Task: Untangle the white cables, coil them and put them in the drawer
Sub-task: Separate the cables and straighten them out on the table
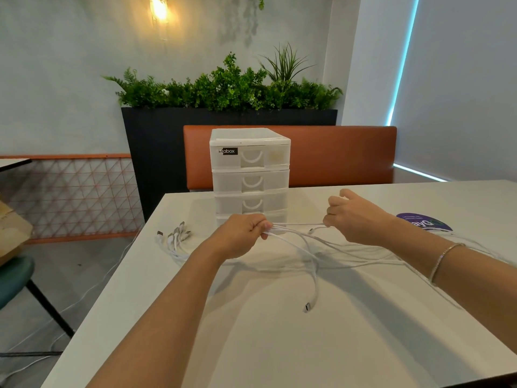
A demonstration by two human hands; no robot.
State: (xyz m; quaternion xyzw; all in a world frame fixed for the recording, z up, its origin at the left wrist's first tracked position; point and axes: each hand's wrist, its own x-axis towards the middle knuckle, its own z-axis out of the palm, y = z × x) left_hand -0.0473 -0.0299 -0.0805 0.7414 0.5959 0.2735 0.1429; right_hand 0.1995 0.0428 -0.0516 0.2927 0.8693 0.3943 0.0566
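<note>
Several thin white cables point(313, 249) lie tangled across the white table point(279, 331). My left hand point(240, 233) grips a bunch of them above the table, just in front of the white drawer unit point(249, 175). My right hand point(352, 217) pinches strands of the same bunch a little to the right, so the cables stretch between both hands. One cable hangs down toward me and ends in a plug point(307, 306). A separate bundle of plug ends point(176, 236) rests to the left. All the drawers look closed.
A purple round sticker point(423, 221) sits on the table behind my right wrist. An orange bench back point(341, 152) and a dark planter with greenery point(229, 88) stand behind the table. A teal chair point(14, 275) is at the left, with a cable on the floor.
</note>
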